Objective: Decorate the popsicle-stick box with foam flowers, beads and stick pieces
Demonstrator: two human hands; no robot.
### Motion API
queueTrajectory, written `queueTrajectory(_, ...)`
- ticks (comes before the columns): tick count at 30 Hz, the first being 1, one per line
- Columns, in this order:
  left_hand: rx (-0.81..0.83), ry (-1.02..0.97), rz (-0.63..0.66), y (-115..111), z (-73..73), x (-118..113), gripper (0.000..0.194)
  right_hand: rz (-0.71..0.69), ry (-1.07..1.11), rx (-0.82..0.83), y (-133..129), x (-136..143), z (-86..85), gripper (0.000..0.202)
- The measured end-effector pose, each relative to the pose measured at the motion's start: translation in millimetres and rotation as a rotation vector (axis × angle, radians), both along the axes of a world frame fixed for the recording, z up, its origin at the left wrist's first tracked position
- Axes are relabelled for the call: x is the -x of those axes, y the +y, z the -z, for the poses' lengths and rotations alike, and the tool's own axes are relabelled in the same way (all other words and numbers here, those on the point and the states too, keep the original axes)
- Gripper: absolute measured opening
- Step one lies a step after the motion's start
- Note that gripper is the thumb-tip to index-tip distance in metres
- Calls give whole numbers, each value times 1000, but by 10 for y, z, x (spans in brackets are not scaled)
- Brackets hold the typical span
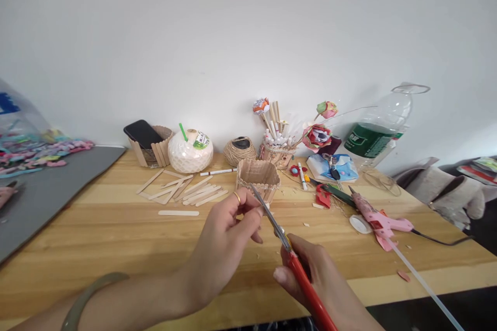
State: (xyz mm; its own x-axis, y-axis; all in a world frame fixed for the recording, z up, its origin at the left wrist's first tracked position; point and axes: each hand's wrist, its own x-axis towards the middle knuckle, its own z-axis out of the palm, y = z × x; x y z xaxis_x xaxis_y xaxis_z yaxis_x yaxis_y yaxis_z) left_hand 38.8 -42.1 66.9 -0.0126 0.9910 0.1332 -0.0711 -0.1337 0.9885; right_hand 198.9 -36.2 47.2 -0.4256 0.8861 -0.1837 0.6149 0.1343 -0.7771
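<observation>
My right hand grips red-handled scissors, their metal blades pointing up and away to the left. The blade tips lie against the fingers of my left hand, which are pinched together. A tiny pale bit shows beside those fingertips, too small to name. Just beyond both hands stands a small brown basket with scalloped walls, partly hidden by my left fingers and the blades.
Loose craft sticks lie left of the basket. Behind are a phone in a stick box, a white coconut, twine and paper flowers. At right are a pink glue gun and a large bottle.
</observation>
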Motion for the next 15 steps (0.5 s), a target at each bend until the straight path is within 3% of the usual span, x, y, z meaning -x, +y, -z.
queueTrajectory(9, 70, -74, 88, 17, 24, -9, 14, 18, 81, -57, 42, -178, -27, 56)
queueTrajectory(15, 151, -76, 89, 59, 50, -16, 14, 240, -363, -154, 203, -624, 59, 33)
